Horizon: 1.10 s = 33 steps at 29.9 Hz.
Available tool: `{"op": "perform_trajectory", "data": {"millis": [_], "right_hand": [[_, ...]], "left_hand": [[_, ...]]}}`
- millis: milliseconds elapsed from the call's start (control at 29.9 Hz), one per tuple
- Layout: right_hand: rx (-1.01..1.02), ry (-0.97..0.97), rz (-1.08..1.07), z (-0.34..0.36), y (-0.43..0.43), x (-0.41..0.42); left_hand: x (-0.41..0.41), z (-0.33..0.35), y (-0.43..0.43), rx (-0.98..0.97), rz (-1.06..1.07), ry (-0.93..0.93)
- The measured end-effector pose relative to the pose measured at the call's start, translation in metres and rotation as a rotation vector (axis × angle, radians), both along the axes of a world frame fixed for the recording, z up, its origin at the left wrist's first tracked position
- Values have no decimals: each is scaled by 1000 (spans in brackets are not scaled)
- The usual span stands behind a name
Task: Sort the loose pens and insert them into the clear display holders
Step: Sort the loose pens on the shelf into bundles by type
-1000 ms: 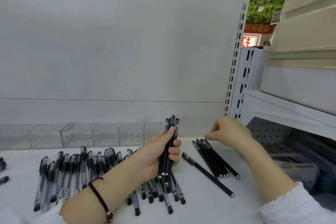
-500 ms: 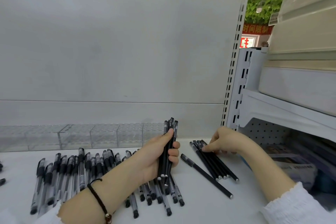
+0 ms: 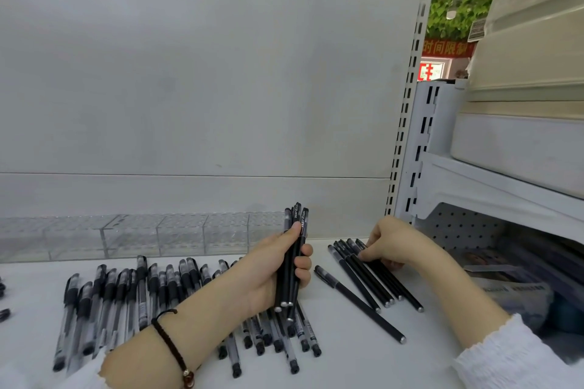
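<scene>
Down comes the right hand (image 3: 388,240) onto the row of slim matte-black capped pens (image 3: 376,278) lying just right of the clear acrylic compartmented holders (image 3: 158,237). Its fingers are curled on the barrels, but whether one is pinched I can't tell. The left hand (image 3: 275,271) stays wrapped tight round the upright bundle of black pens (image 3: 292,265) in front of the holders' right end, so it looks like another pen is joining the bundle.

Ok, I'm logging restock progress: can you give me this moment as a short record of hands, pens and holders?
left hand: grips an upright pen bundle
right hand: fingertips on black pens lying on the shelf; grip unclear
stray pen: lies alone between the hands
clear pens: rowed flat at left
holders: at the back, no pens seen inside
</scene>
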State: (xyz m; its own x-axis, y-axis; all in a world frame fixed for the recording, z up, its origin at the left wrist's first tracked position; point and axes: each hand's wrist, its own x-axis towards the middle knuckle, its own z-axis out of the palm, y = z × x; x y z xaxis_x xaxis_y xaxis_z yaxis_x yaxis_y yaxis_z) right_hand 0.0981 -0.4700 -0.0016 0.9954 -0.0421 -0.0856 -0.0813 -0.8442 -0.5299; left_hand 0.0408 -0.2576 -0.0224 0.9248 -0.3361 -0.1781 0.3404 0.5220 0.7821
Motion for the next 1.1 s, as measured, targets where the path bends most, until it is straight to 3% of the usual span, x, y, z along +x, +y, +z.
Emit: {"op": "perform_trajectory", "data": {"millis": [267, 334, 468, 635, 801, 1102], "right_hand": [[0, -208, -25, -1, 0, 2], [143, -270, -28, 2, -2, 2], [688, -197, 55, 11, 5, -5], [931, -94, 165, 17, 33, -23], [907, -77, 180, 17, 56, -36], [861, -151, 188, 14, 63, -35]], "left_hand": [[1, -2, -1, 18, 4, -23], [1, -2, -1, 12, -4, -23], [-1, 1, -3, -9, 10, -31], [-4, 1, -7, 34, -45, -60], [-8, 1, -7, 94, -123, -123], [-5, -2, -5, 153, -68, -136]]}}
